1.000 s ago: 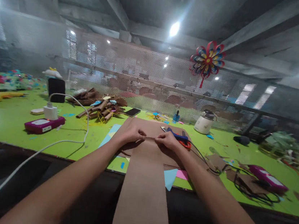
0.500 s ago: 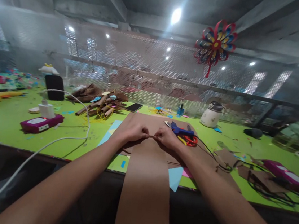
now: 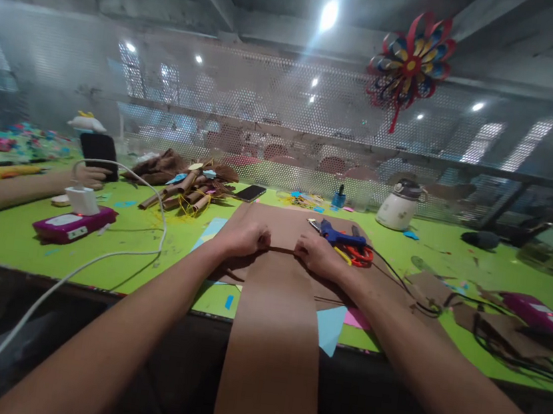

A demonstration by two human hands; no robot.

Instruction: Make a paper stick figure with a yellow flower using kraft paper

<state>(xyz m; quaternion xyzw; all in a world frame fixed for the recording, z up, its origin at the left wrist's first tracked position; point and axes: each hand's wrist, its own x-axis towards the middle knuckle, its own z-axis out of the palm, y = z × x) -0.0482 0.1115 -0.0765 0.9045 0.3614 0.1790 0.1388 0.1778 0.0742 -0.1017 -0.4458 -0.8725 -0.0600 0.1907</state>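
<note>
A long strip of brown paper [image 3: 275, 341] runs from the table over its front edge toward me. Its far end is folded or rolled into a narrow edge. My left hand [image 3: 251, 238] pinches that edge at its left end, fingers closed. At the other end my right hand [image 3: 318, 254] pinches the same edge, with a short stretch of it showing between the hands. Beneath lies a larger brown sheet [image 3: 299, 222]. Just right of my right hand, a blue glue gun [image 3: 338, 233] rests on red-handled scissors [image 3: 362, 256].
Rolled brown paper pieces [image 3: 183, 185] and a phone [image 3: 250, 193] lie at the back. A white bottle [image 3: 398, 205] stands back right. Purple power strips sit left [image 3: 75, 223] and right [image 3: 542, 317], with cables. Another person's hand [image 3: 91, 176] touches a black upright device [image 3: 107, 149].
My hands have moved apart along the folded edge, so more of it shows between them. Another person's arm has come in from the left to the black device. The view has shifted slightly.
</note>
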